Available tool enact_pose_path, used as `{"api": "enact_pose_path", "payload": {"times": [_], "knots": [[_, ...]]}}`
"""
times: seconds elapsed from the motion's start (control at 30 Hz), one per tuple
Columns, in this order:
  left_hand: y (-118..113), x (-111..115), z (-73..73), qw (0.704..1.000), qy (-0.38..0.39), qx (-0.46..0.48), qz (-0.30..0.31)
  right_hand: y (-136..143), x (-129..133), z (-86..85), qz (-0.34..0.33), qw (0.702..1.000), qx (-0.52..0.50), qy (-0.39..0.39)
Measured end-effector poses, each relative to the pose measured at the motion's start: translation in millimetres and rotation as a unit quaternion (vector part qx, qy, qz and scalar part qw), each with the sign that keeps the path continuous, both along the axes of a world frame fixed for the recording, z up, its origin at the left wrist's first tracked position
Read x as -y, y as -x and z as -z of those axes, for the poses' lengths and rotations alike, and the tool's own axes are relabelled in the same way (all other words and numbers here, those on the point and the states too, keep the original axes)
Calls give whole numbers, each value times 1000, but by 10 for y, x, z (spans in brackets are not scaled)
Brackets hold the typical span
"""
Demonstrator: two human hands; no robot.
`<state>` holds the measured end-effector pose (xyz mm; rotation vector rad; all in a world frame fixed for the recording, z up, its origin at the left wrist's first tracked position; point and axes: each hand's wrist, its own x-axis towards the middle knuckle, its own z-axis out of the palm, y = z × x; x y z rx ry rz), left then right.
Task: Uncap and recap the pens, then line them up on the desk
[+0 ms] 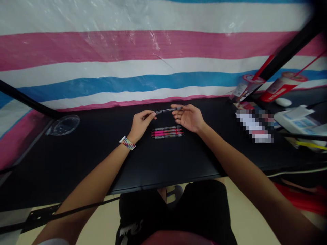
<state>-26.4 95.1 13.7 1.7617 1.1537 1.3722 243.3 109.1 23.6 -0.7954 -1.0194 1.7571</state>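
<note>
A slim pen [165, 111] with a clear, greyish barrel is held level above the black table. My left hand [142, 123] pinches its left end between thumb and fingers; a multicoloured band circles that wrist. At the pen's other end, my right hand [189, 118] grips it with thumb and forefinger, palm turned up and the lower fingers loosely apart. Just below the hands, several pens lie side by side on the table. Grey pens [166, 137] are at the outer sides of this row, with pink-red pens [163, 133] between them.
A clear plastic lid [66, 125] lies at the left of the black table [102, 160]. To the right stand two drink cups [246, 87] with red straws, a white rounded object [283, 102] and papers or packets. A striped sheet [143, 47] hangs behind.
</note>
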Motion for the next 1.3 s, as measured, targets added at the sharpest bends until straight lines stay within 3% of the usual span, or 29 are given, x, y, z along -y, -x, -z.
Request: {"api": "enact_pose_path", "payload": {"times": [0.3,0.47,0.73,0.93,1.13,1.3], "knots": [[-26,17,-9,1000,-9,14,-7,30,-19,86,24,999,-41,3],[-12,5,6,1000,-8,25,-13,30,23,30,-5,998,-62,2],[-18,-3,15,998,-24,44,-22,63,-32,82,17,994,-101,47],[0,-29,36,998,-32,51,-29,90,12,-1,-13,982,-173,76],[12,-46,53,997,-34,59,-30,133,16,11,26,991,-121,59],[3,-36,39,997,-39,55,-24,104,13,5,20,997,-74,5]]}}
